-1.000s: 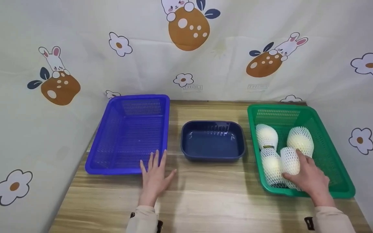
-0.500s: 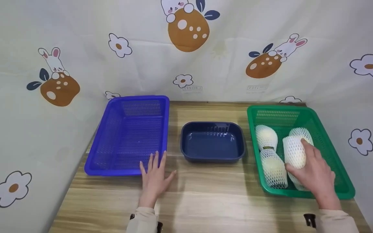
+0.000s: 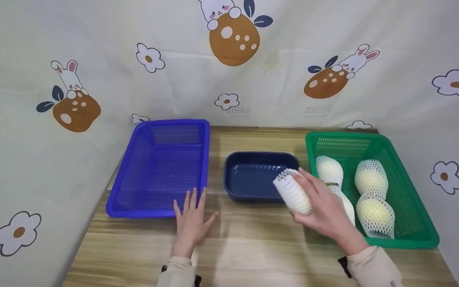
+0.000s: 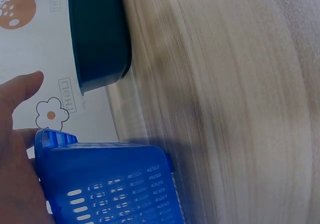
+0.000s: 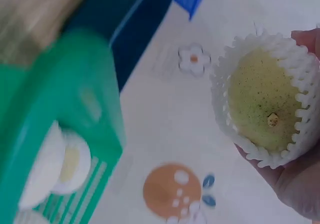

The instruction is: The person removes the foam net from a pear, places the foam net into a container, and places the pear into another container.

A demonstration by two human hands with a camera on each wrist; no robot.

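My right hand (image 3: 325, 211) grips a mango (image 3: 293, 193) in a white foam net, held up between the green basket (image 3: 412, 191) and the dark blue dish (image 3: 249, 181). In the right wrist view, the mango's (image 5: 265, 98) speckled yellow-green skin and stem end show through the net's opening. Several more netted fruits (image 3: 375, 211) lie in the green basket, some partly hidden behind my right hand. My left hand (image 3: 191, 227) has its fingers extended over the near right corner of the blue basket (image 3: 146, 213), touching its rim.
The dish stands midway between both baskets on a wood-grain table (image 3: 245, 247). A patterned cloth (image 3: 277, 87) with rabbits and flowers hangs behind and at both sides. No fruit lies in the blue basket or the visible part of the dish.
My right hand has lifted the netted mango out of the green basket and carried it left toward the dish, uncovering another netted fruit. My left hand stays at the blue basket's rim.
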